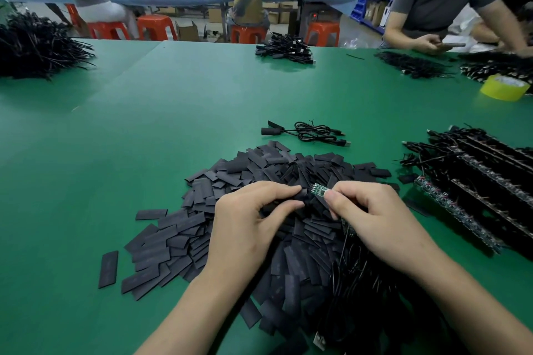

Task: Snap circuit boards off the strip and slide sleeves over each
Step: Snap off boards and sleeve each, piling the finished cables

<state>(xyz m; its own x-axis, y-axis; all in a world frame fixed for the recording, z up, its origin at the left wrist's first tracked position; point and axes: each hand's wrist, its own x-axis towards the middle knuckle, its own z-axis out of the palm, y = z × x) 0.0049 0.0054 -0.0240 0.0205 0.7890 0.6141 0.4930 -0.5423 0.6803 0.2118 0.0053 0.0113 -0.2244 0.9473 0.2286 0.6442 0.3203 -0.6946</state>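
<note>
Pinching one sleeve (303, 196), left hand (248, 217) faces right hand (372, 210) gripping one circuit board (319, 190).

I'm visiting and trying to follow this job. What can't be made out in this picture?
Head view only:
Whether the board has entered the sleeve: the left hand and right hand cover the joint, black on a black pile.
The board's lower end: under the right hand.
Board markings: too small.
Strips: cut off by the right edge.
Cables: cut off by the bottom edge.
</note>
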